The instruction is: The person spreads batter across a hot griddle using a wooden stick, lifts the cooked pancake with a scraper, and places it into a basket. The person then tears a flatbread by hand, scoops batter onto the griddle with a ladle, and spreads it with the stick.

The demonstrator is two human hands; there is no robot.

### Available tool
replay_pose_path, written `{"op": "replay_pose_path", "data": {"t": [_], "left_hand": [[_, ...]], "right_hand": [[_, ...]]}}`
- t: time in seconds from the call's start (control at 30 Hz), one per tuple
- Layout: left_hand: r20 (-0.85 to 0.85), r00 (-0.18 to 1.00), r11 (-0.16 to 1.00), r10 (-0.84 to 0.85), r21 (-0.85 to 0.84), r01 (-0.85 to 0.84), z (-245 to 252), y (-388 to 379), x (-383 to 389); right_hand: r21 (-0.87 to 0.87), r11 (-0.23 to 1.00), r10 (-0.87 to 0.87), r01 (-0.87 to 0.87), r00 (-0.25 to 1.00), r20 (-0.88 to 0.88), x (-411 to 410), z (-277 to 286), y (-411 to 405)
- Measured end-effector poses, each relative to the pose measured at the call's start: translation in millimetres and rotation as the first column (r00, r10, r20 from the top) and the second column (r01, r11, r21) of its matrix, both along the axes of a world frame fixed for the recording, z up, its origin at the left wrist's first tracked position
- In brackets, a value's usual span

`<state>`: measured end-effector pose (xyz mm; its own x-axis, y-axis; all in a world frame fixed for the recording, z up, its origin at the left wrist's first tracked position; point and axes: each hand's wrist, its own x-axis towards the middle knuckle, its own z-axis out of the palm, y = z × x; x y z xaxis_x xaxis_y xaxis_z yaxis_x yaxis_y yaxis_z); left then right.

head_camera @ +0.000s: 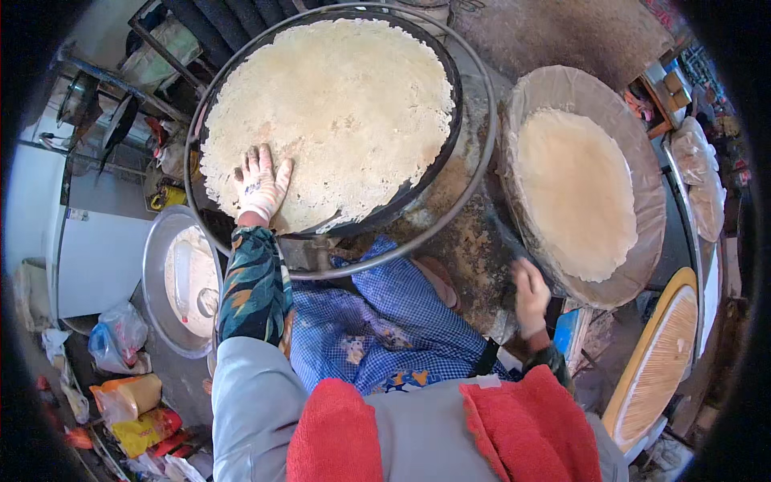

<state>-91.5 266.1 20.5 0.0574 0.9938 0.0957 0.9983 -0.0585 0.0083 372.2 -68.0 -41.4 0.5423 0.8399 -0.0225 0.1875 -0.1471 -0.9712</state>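
A broad, thin pale flatbread (343, 114) covers most of a round black griddle (453, 123), with ragged edges at the near side. My left hand (263, 184), in a whitish work glove with darkened fingertips, lies on its near left part with the fingers spread. Bare and somewhat blurred, my right hand (531, 295) hangs beside the near rim of a cloth-covered round tray, its fingers loosely bent; whether it holds anything is not clear. On that tray (647, 181) lies another large, pale flatbread (575, 193).
A metal ring (415, 237) surrounds the griddle. At left stands a metal basin (158, 313) with pale flour or batter, a clear bottle (182, 283) and a ladle. Plastic bags (118, 337) and packets lie lower left. A yellow-rimmed round pad (653, 361) leans at lower right.
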Motion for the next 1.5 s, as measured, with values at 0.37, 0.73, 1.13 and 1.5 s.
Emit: {"op": "replay_pose_path", "data": {"t": [0.37, 0.73, 1.13, 1.5], "left_hand": [[0.068, 0.995, 0.992, -0.074, -0.099, 0.08, 21, -74, 25], [0.358, 0.922, 0.963, -0.15, 0.263, 0.055, 17, -247, -9], [0.373, 0.913, 0.987, 0.163, -0.07, -0.148, -71, -274, -34], [0.392, 0.902, 0.984, 0.18, -0.077, -0.163, -58, -289, -37]], "right_hand": [[-0.181, 0.96, -0.001, -0.211, 0.648, -0.762, -74, 32, 236], [-0.328, 0.911, 0.368, -0.251, 0.132, 0.92, 292, 145, 273], [-0.215, 0.921, 0.229, 0.324, -0.005, 0.973, 176, 414, 296], [-0.782, 0.561, 0.666, 0.272, 0.412, 0.622, 185, -22, 126]]}}
